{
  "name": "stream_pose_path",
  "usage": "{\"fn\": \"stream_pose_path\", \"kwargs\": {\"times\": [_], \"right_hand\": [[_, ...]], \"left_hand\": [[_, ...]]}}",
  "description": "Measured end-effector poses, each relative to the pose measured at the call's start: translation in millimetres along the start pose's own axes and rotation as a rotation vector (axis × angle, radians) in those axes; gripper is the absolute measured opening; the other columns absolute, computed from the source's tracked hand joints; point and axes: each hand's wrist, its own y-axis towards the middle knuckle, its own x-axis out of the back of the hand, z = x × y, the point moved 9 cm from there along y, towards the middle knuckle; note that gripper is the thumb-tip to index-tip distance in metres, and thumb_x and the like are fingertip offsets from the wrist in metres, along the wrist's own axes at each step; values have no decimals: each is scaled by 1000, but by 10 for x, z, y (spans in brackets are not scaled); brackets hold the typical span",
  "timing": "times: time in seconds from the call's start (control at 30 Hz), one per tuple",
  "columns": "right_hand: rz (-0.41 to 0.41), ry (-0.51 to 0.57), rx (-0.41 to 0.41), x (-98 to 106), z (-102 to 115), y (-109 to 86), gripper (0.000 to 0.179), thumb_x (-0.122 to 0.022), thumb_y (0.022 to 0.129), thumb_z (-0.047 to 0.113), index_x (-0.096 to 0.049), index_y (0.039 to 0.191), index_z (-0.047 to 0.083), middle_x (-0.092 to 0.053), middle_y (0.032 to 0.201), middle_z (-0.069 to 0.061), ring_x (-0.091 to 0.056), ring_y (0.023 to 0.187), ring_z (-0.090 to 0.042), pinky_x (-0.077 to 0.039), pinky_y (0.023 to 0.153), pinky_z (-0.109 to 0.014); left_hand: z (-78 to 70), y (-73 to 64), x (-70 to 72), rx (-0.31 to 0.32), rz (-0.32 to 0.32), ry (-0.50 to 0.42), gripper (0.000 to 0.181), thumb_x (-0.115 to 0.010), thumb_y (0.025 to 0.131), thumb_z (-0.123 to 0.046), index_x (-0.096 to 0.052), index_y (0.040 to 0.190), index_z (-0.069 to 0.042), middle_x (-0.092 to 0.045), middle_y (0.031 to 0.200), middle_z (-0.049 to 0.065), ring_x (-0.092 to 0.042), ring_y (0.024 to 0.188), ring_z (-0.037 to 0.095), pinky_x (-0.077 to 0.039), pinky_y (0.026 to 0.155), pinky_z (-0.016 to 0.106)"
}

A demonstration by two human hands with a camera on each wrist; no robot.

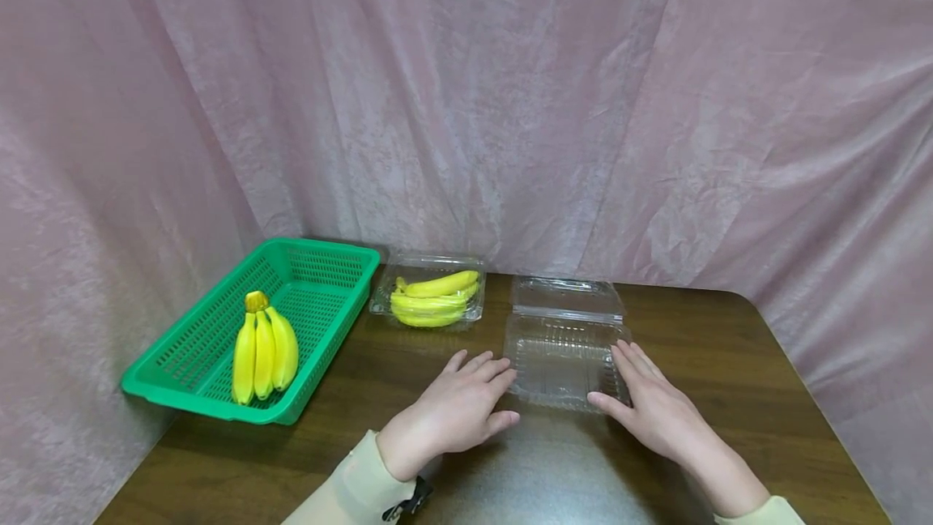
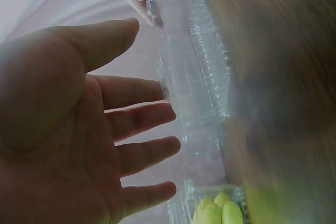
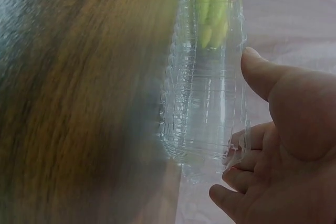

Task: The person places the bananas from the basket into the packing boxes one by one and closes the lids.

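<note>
A clear plastic clamshell container (image 1: pixel 557 359) lies on the table with its lid (image 1: pixel 567 296) folded back toward the curtain. My left hand (image 1: pixel 462 403) is at its left side with fingers extended and nothing held; whether the fingertips touch the rim I cannot tell. On the right side my right hand (image 1: pixel 659 407) has its straight fingers at the rim. In the right wrist view, those fingers (image 3: pixel 244 177) show partly through the clear plastic. A bunch of bananas (image 1: pixel 265 347) lies in the green basket (image 1: pixel 331 347).
Behind the left hand, a second clear container (image 1: pixel 379 306) with bananas (image 1: pixel 435 298) inside stands beside the basket. A pink curtain (image 1: pixel 466 104) hangs along the back and sides of the wooden table (image 1: pixel 729 363).
</note>
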Motion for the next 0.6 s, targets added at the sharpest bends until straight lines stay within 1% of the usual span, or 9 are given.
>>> {"fn": "stream_pose_path", "kwargs": {"times": [0.23,0.6], "right_hand": [[9,8,-8,-26,18,38,98,-66,106,62,-35,168,-7,-28,178,-25,-22,164,-47,-28,125,-70],[8,19,2,-43,89,91,98,-68,106,61,-35,168,-7,-28,178,-25,-22,164,-47,-29,125,-70]], "left_hand": [[38,-8,23,6,-8,-7,64,-63,111,-54,-59,161,-14,-52,168,4,-44,158,32,-31,128,61],[99,-27,44,16,4,-4,62,-63,111,-54,-61,159,-14,-54,166,4,-44,157,31,-31,128,62]]}}
